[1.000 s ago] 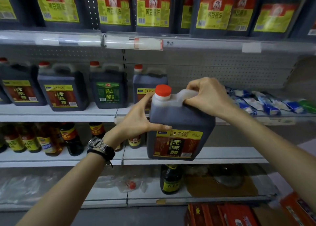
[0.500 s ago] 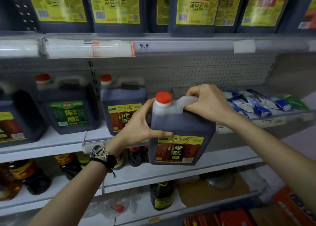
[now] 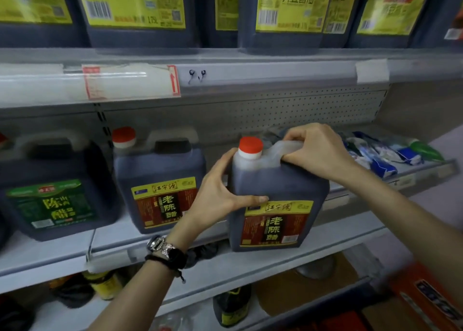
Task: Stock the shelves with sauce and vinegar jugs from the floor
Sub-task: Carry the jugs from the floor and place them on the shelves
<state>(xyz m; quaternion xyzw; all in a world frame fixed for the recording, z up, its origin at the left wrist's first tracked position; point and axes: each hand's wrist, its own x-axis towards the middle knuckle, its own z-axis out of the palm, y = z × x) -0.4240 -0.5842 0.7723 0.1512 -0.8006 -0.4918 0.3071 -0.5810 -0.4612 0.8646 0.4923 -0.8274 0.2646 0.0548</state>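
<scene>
Judging by the frames from a moment before, the vinegar jug [image 3: 275, 200] had been lifted and carried in toward the middle shelf [image 3: 50, 255], so that it was now level with, and just beside, a shelved jug [image 3: 160, 187] with the same label. The placing step was therefore judged to be nearly done, with only the setting down and sliding back left. Whether the base already rested on the shelf's front lip could not be told. The right hand [image 3: 318, 152] was curled tightly round the pale moulded handle at the top. The left hand [image 3: 220, 190] was wrapped about the jug's left shoulder, its thumb laid across the front just above the label. The jug was held upright with its label facing outward. It was seen as a squarish translucent container filled almost to the neck with dark liquid, closed by a red cap [image 3: 251, 145] and fronted by a yellow and dark red label.
</scene>
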